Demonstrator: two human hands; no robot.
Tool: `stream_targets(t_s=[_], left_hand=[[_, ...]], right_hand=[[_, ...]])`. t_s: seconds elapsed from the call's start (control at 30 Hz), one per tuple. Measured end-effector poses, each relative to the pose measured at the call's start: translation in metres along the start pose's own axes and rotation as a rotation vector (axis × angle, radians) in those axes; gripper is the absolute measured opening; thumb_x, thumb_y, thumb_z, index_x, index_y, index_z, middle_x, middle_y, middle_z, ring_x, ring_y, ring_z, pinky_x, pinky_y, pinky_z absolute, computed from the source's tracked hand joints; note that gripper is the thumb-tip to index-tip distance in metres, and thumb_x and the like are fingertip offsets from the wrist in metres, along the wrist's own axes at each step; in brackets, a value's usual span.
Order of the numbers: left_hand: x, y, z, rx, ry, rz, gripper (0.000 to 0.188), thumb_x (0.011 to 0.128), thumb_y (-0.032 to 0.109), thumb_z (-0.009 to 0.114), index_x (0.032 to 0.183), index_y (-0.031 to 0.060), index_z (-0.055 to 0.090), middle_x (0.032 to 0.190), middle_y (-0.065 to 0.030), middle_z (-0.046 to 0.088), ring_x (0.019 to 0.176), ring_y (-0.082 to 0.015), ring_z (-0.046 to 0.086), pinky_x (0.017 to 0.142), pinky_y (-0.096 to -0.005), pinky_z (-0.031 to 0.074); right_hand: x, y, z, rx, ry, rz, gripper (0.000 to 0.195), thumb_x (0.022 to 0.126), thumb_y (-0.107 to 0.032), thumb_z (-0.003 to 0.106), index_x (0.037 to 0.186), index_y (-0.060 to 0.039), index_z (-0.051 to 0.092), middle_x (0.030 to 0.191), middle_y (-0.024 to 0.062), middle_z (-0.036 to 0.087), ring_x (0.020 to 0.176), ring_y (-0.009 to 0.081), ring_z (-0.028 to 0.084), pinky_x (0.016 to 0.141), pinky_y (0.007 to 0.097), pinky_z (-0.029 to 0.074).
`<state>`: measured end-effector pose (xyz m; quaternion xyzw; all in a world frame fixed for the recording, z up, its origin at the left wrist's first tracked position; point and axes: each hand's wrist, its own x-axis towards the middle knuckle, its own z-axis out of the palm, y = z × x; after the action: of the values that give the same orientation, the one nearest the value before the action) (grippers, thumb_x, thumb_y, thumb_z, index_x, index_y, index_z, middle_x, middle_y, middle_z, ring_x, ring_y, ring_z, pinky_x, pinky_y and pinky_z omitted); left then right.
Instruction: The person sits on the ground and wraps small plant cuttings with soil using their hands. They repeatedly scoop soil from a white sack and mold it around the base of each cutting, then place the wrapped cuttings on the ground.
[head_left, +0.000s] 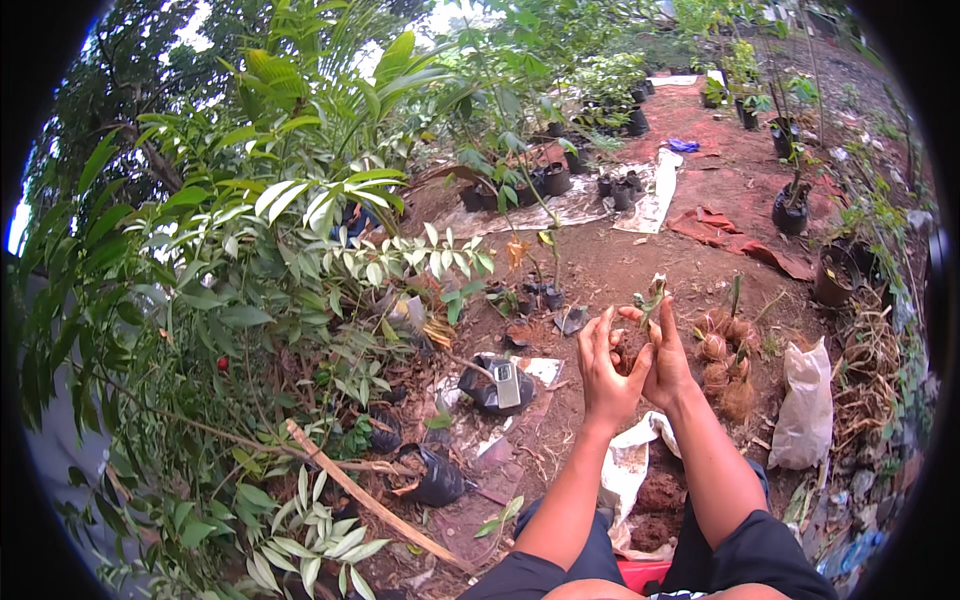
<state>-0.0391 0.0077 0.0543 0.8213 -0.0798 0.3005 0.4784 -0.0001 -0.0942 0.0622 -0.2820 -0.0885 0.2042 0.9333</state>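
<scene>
Both my hands are raised in front of me, cupped around a clump of brown soil or fibre (631, 346) with a short green plant stem (651, 306) standing up from it. My left hand (611, 367) wraps the left side of the clump with curled fingers. Against its right side rests my right hand (670, 360), fingers pointing up. Between my legs, below my forearms, an open white sack (624, 469) holds reddish-brown soil (658, 495). Several fibrous round balls (716, 346), some with green shoots, lie on the ground beyond my right forearm.
A whitish bag (802, 409) stands at right. A phone (507, 384) lies on a black plastic plant bag (480, 386); another bag (435, 476) is tipped nearby. A long wooden stick (375, 499) and dense foliage are at left. Potted plants (791, 206) and red sheeting (739, 240) lie farther off.
</scene>
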Motion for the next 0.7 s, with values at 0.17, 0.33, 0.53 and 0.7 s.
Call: stream_targets(t_s=[0.17, 0.33, 0.53, 0.7], left_hand=[[0.005, -0.012, 0.015, -0.106, 0.062, 0.081, 0.061, 0.095, 0.030, 0.071, 0.148, 0.0050, 0.052, 0.148, -0.0176, 0.044, 0.122, -0.0275, 0.054, 0.107, -0.0448, 0.045], [-0.001, -0.009, 0.030, -0.646, 0.113, -0.277, 0.057, 0.097, 0.027, 0.070, 0.144, 0.0022, 0.052, 0.139, -0.0191, 0.055, 0.124, -0.0262, 0.060, 0.103, -0.0401, 0.050], [-0.029, -0.003, 0.036, -1.226, -0.223, -0.811, 0.025, 0.100, 0.014, 0.064, 0.121, 0.0000, 0.064, 0.101, -0.0047, 0.069, 0.084, -0.0134, 0.066, 0.071, -0.0322, 0.055], [-0.048, 0.006, 0.045, -1.209, -0.260, -0.926, 0.023, 0.104, 0.017, 0.055, 0.110, -0.0003, 0.069, 0.099, -0.0075, 0.071, 0.082, -0.0156, 0.068, 0.073, -0.0337, 0.057]], right_hand=[[0.002, -0.002, -0.011, -0.003, 0.068, -0.088, 0.078, 0.094, -0.080, 0.053, 0.133, -0.0127, 0.050, 0.099, 0.0118, 0.068, 0.091, 0.0264, 0.069, 0.084, 0.0430, 0.060], [-0.016, 0.012, 0.011, -0.245, 0.173, -0.187, 0.072, 0.103, -0.067, 0.049, 0.151, -0.0142, 0.046, 0.142, 0.0114, 0.059, 0.127, 0.0221, 0.060, 0.110, 0.0384, 0.047], [-0.039, 0.011, -0.051, -1.231, 0.543, -0.178, 0.065, 0.109, -0.057, 0.044, 0.155, -0.0105, 0.046, 0.144, 0.0135, 0.054, 0.139, 0.0263, 0.045, 0.117, 0.0415, 0.035], [-0.077, -0.010, -0.035, -1.717, 0.489, -0.033, 0.068, 0.110, -0.056, 0.042, 0.155, -0.0056, 0.047, 0.146, 0.0197, 0.053, 0.141, 0.0313, 0.044, 0.120, 0.0414, 0.031]])
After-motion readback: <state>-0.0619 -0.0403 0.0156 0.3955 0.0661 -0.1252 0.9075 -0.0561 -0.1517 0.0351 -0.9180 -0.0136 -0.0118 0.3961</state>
